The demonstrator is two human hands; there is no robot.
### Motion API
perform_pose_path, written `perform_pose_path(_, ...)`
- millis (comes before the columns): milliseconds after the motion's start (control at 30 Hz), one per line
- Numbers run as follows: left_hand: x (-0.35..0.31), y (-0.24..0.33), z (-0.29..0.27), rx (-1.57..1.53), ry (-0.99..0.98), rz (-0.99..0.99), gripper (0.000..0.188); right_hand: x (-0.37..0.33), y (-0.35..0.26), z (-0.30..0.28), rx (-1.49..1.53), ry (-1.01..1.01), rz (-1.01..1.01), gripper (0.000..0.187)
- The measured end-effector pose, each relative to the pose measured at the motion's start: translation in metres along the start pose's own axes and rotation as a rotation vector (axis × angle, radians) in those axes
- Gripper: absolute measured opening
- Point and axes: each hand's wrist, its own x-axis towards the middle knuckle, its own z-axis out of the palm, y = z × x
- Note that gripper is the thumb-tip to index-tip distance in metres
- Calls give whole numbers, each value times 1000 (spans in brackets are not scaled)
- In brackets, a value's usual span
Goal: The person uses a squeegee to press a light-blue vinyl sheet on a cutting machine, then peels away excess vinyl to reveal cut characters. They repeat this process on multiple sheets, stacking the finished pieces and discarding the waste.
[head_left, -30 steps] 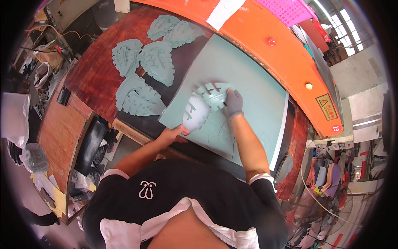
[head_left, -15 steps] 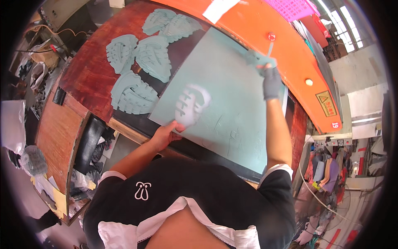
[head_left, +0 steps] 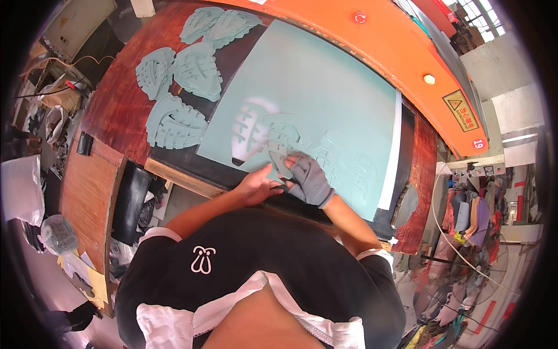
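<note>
Right hand: the gloved right hand [head_left: 308, 177] is pinching a green piece [head_left: 278, 158] between its bare finger and thumb tips.
Left hand: the bare left hand [head_left: 258, 185] is right beside it, thumb and fingers half curled at the low end of the piece. I cannot tell if it is pinching too.
Green piece: it is held up over the near edge of the bench [head_left: 113, 104], around the middle of that edge. Its low end is hidden by the hands.
Green sheet: the big pale green sheet [head_left: 331, 81] lies flat on the bench, from close to the near edge up to the far edge.
White shape: just left of the piece, a white shape [head_left: 247, 131] with little bars shows in the sheet.
Stacks: five bunches of cut green shapes [head_left: 176, 123] sit toward the left end of the bench.
Grey scrap: a grey flat scrap [head_left: 404, 205] lies near the right near corner.
Machine: a long orange machine [head_left: 401, 64] runs along the far edge, with a red button [head_left: 360, 17] on it.
</note>
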Motion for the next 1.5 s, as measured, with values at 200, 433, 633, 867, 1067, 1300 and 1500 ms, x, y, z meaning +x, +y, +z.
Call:
perform_pose_path(200, -8, 5, 11, 492, 140, 179, 41, 18, 43, 1, 406, 48, 634, 38)
perform_pose_path(433, -9, 2, 12, 590, 205, 314, 30, 101, 163, -55, 419, 714, 940, 46)
perform_pose_path(633, -12, 7, 20, 608, 213, 275, 27, 143, 223, -80, 224, 661, 1147, 41)
perform_pose_path(867, -13, 4, 19, 552, 244, 295, 31, 148, 222, -129, 566, 922, 974, 27)
perform_pose_path(1067, -11, 6, 15, 640, 188, 291, 34, 139, 214, -157, 562, 1030, 1087, 28)
perform_pose_path(1300, -23, 2, 22, 698, 262, 296, 41, 136, 188, -137, 608, 896, 952, 28)
perform_pose_path(1500, -80, 41, 66, 1340, 392, 293, 38, 126, 120, -123, 758, 700, 716, 29)
